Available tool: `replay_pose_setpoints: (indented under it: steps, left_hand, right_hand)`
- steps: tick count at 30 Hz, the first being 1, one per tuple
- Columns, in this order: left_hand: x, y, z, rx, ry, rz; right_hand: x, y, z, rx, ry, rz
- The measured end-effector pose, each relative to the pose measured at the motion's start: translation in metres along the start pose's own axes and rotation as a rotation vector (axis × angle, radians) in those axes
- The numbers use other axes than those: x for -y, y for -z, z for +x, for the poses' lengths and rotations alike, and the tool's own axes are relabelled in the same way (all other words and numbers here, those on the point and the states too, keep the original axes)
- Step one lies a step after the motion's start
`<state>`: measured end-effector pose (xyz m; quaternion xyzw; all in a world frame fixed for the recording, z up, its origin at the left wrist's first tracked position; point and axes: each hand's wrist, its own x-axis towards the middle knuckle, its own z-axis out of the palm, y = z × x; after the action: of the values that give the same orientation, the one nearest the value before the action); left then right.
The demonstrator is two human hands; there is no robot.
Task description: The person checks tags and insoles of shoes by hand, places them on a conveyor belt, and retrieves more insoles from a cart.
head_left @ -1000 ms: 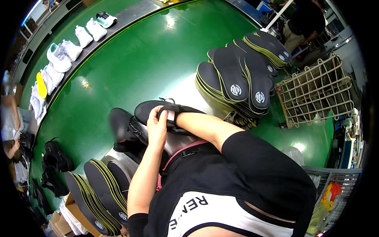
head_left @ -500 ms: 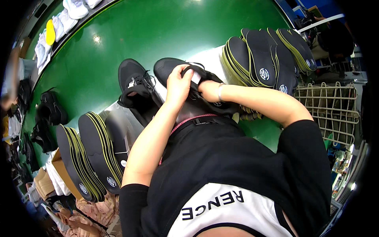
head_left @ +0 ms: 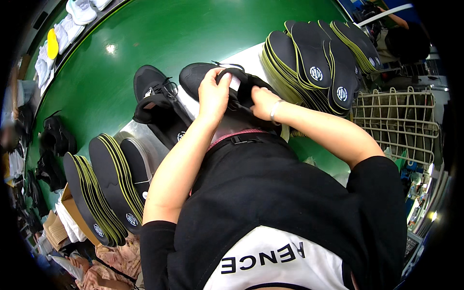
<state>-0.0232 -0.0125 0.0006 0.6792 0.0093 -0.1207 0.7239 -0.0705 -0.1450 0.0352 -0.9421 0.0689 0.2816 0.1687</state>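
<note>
A black lace-up sneaker [head_left: 191, 79] lies close in front of my waist, its toe pointing away. The fingers of my left hand [head_left: 214, 95] pinch its tongue, where a white label shows. At the shoe's opening, my right hand [head_left: 265, 103] is closed on the collar, with its fingertips partly hidden by the black fabric. To the left lies a second black sneaker [head_left: 149, 81], laces loosely tied. Its opening faces me, and a dark insole with a pale round print sits at its heel end.
Stacks of black insoles with yellow-green edges stand at the left [head_left: 113, 179] and right [head_left: 309, 58] of the green table [head_left: 193, 29]. A wire basket [head_left: 396, 116] is at the right. More black shoes [head_left: 58, 135] lie far left; white shoes [head_left: 67, 29] line a rack beyond.
My right hand has drawn back a little from inside the shoe, so more of its fingers show at the collar. My left hand keeps its pinch on the tongue. The whole view has shifted slightly.
</note>
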Motion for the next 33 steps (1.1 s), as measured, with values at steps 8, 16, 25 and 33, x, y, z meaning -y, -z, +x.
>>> replay_pose_setpoints:
  steps: [8, 16, 25, 33]
  left_hand:
    - [-0.001, -0.003, 0.000, -0.009, -0.054, 0.066]
    - [0.002, -0.002, -0.001, -0.038, -0.084, 0.126]
    - [0.003, 0.000, 0.001, -0.007, -0.075, 0.101]
    - [0.000, 0.000, 0.000, -0.007, -0.072, 0.086]
  right_hand:
    - [0.004, -0.011, 0.012, -0.085, -0.130, -0.150]
    - [0.013, -0.010, 0.009, -0.153, -0.035, -0.278]
    - [0.005, -0.011, 0.014, -0.082, 0.010, -0.335]
    - [0.006, 0.039, -0.052, 0.485, 0.261, -0.589]
